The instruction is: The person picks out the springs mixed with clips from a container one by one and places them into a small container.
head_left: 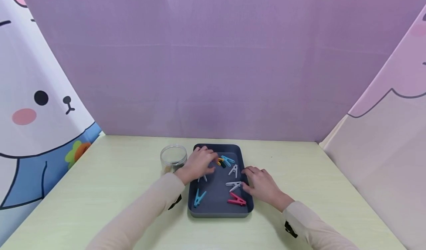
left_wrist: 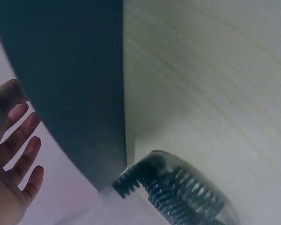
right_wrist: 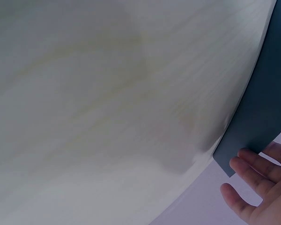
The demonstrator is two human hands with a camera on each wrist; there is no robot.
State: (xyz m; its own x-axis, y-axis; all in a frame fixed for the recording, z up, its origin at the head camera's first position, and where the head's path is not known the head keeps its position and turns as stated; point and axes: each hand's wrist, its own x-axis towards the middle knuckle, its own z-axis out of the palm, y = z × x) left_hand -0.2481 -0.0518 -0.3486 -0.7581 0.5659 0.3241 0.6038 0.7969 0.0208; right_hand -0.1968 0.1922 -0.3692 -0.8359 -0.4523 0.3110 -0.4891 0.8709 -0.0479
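Note:
A dark grey rectangular tray (head_left: 216,202) holds several small clips. Above its far left part is my left hand (head_left: 199,163), its fingers spread and reaching over the tray; no clip shows in them. My right hand (head_left: 263,185) is at the tray's right wall, fingertips on or close to it. Near that hand lie a white clip (head_left: 234,185), another white clip (head_left: 234,171) and a red clip (head_left: 237,199). Toward the back are a blue clip (head_left: 227,160) and yellow and dark clips. A blue clip (head_left: 199,197) lies front left; a white clip is partly hidden under my left hand.
Left of the tray, close to my left forearm, stands a clear round jar (head_left: 173,154). Dark ribbed coils (left_wrist: 182,192) show inside it in the left wrist view. A purple cloth backdrop (head_left: 213,65) rises behind the pale table (head_left: 133,161).

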